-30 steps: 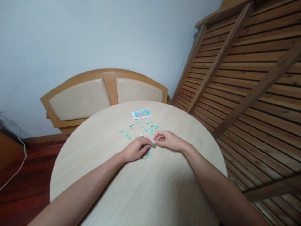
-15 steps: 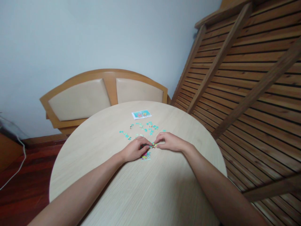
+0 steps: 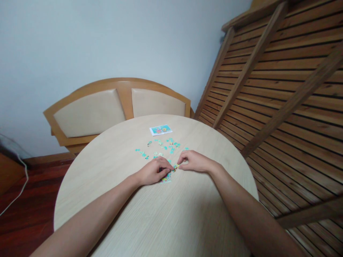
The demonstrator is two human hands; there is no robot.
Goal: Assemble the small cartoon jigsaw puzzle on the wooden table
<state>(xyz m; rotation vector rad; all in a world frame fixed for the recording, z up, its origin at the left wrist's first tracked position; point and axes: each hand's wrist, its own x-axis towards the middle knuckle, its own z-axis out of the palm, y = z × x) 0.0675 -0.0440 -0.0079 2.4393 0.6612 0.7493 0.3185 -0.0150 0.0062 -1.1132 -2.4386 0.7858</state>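
Observation:
A small jigsaw puzzle piece (image 3: 175, 167), yellow with dark marks, lies between my two hands over the table. My right hand (image 3: 193, 161) pinches its right side with thumb and index finger. My left hand (image 3: 153, 170) is curled, its index fingertip against the piece's left side and its thumb lower down. Just below my left hand a joined patch of puzzle (image 3: 166, 178) in pink, yellow and teal shows in part; the hand covers the rest. Loose teal puzzle pieces (image 3: 142, 153) are scattered beyond my hands.
The round wooden table (image 3: 120, 142) carries a folded picture sheet (image 3: 160, 130) at the far side. Behind it stands a padded headboard (image 3: 91, 110) against the wall. Slatted wooden boards (image 3: 268, 89) lean at the right. A white cable (image 3: 25, 175) hangs at the left.
The piece between my hands has turned or tilted slightly and shows more yellow. My left index finger has stretched a little to the right. My right hand has hardly moved.

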